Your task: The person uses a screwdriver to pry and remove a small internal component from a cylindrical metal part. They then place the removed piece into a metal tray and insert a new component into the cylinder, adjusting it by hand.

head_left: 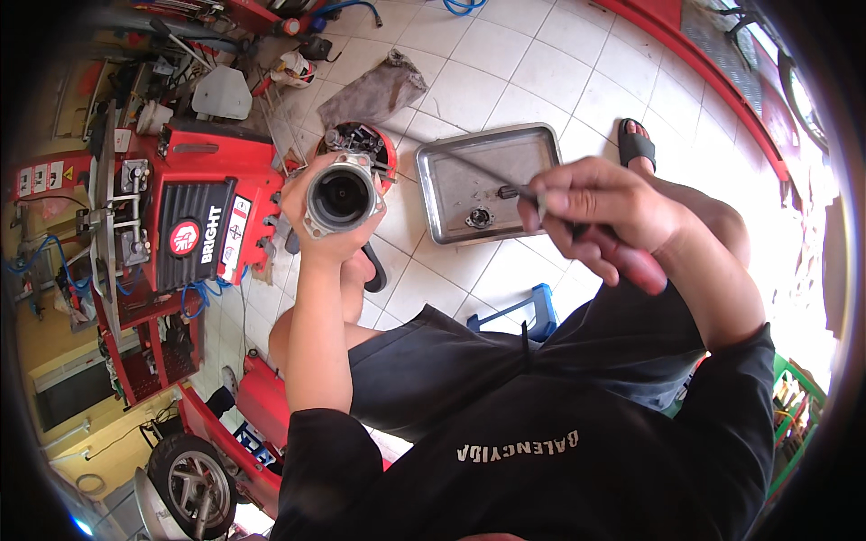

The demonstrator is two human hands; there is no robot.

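Both hands are occupied, raised before the seated person. Left hand (316,245): fingers curled around a metal cylinder (343,195), its flanged rim and hollow bore facing up toward the onlooker. Right hand (613,212): closed about a slim rod-like tool (483,169), whose shaft points away to the left, its tip well apart from the bore; the grip end is too blurred and covered by fingers to describe.

State of the work, as judged from this arrangement: the cylinder is free of any larger assembly, and a small flanged part (479,217) lies loose in the metal tray (516,146) on the floor, so the work seems partway along. The bore holds no visible loose piece; whether parts remain to be fitted or removed cannot be told.

Beyond the cylinder and partly hidden by it, a red container (390,153) carries dark metal parts (359,139). Farther off, a grey cloth (374,90) lies crumpled on the white tiles (505,54). To the left stands a red machine (216,153) with a black louvred panel.
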